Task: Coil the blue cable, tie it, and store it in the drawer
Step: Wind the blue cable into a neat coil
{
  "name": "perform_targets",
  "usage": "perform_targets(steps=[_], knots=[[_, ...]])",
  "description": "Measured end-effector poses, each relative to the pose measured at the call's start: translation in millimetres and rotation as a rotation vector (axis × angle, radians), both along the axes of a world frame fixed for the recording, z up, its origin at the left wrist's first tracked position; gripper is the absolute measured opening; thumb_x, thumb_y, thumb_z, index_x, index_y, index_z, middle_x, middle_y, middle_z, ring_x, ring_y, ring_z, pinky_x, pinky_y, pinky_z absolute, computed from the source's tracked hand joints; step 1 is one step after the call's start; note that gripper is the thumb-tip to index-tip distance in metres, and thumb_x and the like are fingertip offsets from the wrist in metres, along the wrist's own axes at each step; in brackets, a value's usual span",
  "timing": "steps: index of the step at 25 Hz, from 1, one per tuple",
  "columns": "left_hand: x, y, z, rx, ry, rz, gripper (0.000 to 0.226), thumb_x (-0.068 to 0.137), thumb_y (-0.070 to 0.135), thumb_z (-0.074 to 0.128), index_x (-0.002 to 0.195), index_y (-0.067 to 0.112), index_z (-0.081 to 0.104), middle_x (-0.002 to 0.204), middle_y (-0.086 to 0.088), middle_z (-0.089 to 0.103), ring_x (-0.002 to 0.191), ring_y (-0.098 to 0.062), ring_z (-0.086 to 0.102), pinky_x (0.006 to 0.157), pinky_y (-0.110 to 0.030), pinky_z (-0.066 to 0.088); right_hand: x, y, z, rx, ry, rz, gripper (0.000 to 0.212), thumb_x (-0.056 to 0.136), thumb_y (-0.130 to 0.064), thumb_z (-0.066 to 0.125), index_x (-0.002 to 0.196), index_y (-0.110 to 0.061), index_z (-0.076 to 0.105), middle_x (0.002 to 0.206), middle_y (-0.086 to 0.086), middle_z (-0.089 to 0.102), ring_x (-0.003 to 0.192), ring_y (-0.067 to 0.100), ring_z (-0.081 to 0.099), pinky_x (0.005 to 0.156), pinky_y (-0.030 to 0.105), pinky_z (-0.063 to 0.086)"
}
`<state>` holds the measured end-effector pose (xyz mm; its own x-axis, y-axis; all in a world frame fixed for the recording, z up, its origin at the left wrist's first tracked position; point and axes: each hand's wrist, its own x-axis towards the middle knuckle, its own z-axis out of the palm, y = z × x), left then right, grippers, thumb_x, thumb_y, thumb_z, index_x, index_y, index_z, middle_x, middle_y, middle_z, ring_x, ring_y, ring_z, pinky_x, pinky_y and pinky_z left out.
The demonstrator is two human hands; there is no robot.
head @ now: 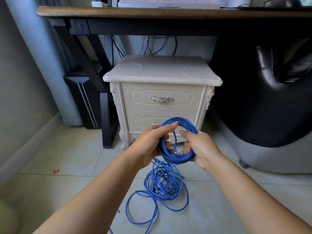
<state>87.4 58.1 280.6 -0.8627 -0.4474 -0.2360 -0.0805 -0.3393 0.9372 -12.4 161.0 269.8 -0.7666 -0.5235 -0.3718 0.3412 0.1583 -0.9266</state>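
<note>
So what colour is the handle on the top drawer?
Silver. The handle shows best in the head view, shiny against the cream top drawer.

The blue cable (176, 157) wears a smooth plastic jacket. The nightstand (162, 70) is glossy cream, its drawer handle (161, 98) silvery metal. The desk top (118, 12) is matt wood; the chair (270, 81), shiny black leather.

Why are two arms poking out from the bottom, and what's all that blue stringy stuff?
The camera sits on a person's head and looks down, so you see their own arms. Their left hand and right hand both hold a ring of blue cable wound into a coil. The rest of it lies in loose loops on the tiled floor. In front stands a white cabinet with two shut drawers, under a dark desk.
</note>
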Motion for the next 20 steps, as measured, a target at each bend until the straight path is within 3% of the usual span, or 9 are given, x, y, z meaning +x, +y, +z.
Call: perform_targets(steps=[3,6,8,9,11,13,15,17,20], knots=[[3,-5,-6,-0.018,0.018,0.008,0.016,0.096,0.02,0.061,0.094,0.006,0.053,0.058,0.003,0.04,0.045,-0.012,0.04,0.065,-0.035,0.058,4,2,-1,0.002,-0.018,0.064,0.023,0.096,-0.017,0.058,0.078,-0.015,0.045,0.041,-0.002,0.033,0.035,0.013,0.037,0.04,0.021,0.041],[6,-11,-4,-0.098,0.032,-0.05,0.014,0.099,0.022,0.054,0.1,0.008,0.051,0.057,0.004,0.026,0.045,-0.011,0.028,0.056,-0.028,0.051,6,3,-2,0.035,0.041,0.135,0.018,0.094,-0.023,0.061,0.084,-0.011,0.051,0.051,0.002,0.049,0.047,0.017,0.054,0.055,0.031,0.054],[9,-14,2,-0.173,0.051,-0.107,0.012,0.1,0.022,0.052,0.095,0.01,0.051,0.059,0.003,0.021,0.045,-0.011,0.022,0.053,-0.025,0.046,6,1,-10,0.195,0.322,0.125,0.02,0.089,-0.029,0.066,0.101,-0.015,0.056,0.083,0.001,0.062,0.078,0.017,0.063,0.076,0.036,0.055],[10,-16,6,-0.225,0.058,-0.141,0.013,0.1,0.022,0.051,0.094,0.011,0.051,0.06,0.003,0.02,0.046,-0.01,0.02,0.053,-0.024,0.044,5,0,-13,0.229,0.445,0.104,0.033,0.085,-0.031,0.07,0.113,-0.022,0.055,0.105,-0.001,0.059,0.098,0.016,0.06,0.088,0.034,0.05],[15,-21,13,-0.32,0.068,-0.197,0.013,0.1,0.022,0.05,0.094,0.011,0.054,0.059,0.003,0.02,0.046,-0.011,0.02,0.053,-0.023,0.043,1,0,-15,0.126,0.435,0.216,0.063,0.078,-0.031,0.079,0.131,-0.034,0.045,0.125,-0.01,0.053,0.115,0.003,0.052,0.099,0.026,0.04],[21,-28,21,-0.373,0.077,-0.233,0.021,0.094,0.028,0.054,0.099,0.008,0.056,0.058,0.003,0.022,0.047,-0.012,0.02,0.053,-0.023,0.042,-2,4,-9,0.052,0.28,0.496,0.068,0.069,-0.037,0.083,0.129,-0.032,0.051,0.118,-0.013,0.066,0.106,-0.005,0.06,0.096,0.021,0.039],[28,-36,27,-0.407,0.069,-0.229,0.03,0.088,0.033,0.058,0.101,0.006,0.057,0.059,0.002,0.023,0.048,-0.013,0.021,0.053,-0.024,0.041,-7,7,-5,0.056,0.245,0.628,0.057,0.065,-0.037,0.086,0.115,-0.023,0.064,0.093,-0.009,0.074,0.088,0.007,0.067,0.095,0.028,0.048],[34,-42,29,-0.438,0.047,-0.168,0.028,0.092,0.03,0.058,0.103,0.005,0.059,0.058,0.003,0.024,0.048,-0.013,0.021,0.053,-0.025,0.039,-12,5,0,0.032,0.289,0.519,0.042,0.067,-0.035,0.084,0.101,-0.015,0.069,0.074,-0.006,0.067,0.062,0.013,0.057,0.079,0.039,0.055],[36,-46,26,-0.415,0.068,-0.059,0.02,0.098,0.024,0.053,0.101,0.005,0.059,0.058,0.003,0.023,0.047,-0.012,0.022,0.054,-0.025,0.04,-13,2,9,-0.052,0.321,0.367,0.023,0.076,-0.028,0.08,0.094,-0.019,0.07,0.06,-0.01,0.053,0.046,0.009,0.037,0.051,0.026,0.04]])
